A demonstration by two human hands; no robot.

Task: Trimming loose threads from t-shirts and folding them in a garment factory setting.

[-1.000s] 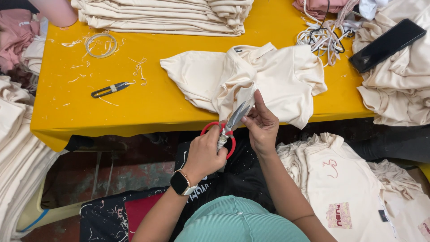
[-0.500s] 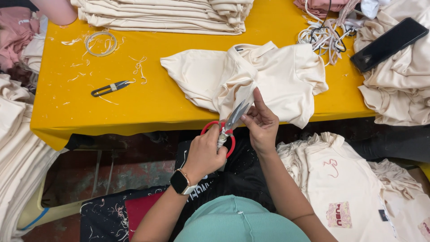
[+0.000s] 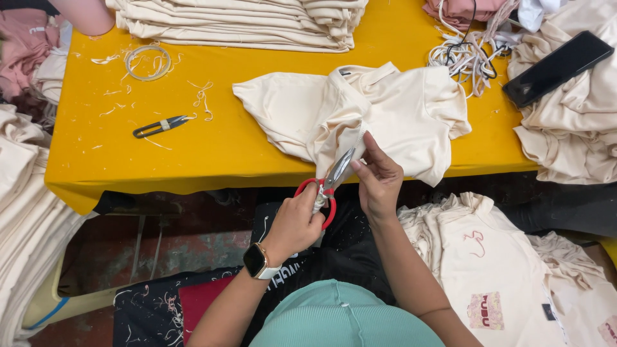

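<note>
A cream shirt (image 3: 385,109) lies crumpled on the yellow table (image 3: 225,148), its lower edge hanging over the front. My left hand (image 3: 297,222) grips red-handled scissors (image 3: 328,186), blades pointing up into a strip of the shirt's fabric. My right hand (image 3: 379,180) pinches that cream strip just beside the blades. A smartwatch sits on my left wrist (image 3: 258,262).
Small black thread snips (image 3: 160,125) lie on the table's left, with loose threads and a coil (image 3: 148,61). Folded cream garments (image 3: 244,22) stack at the back. A black phone (image 3: 556,67) rests on cream cloth at right. White cords (image 3: 466,51) tangle nearby. Cream shirts (image 3: 488,270) lie below right.
</note>
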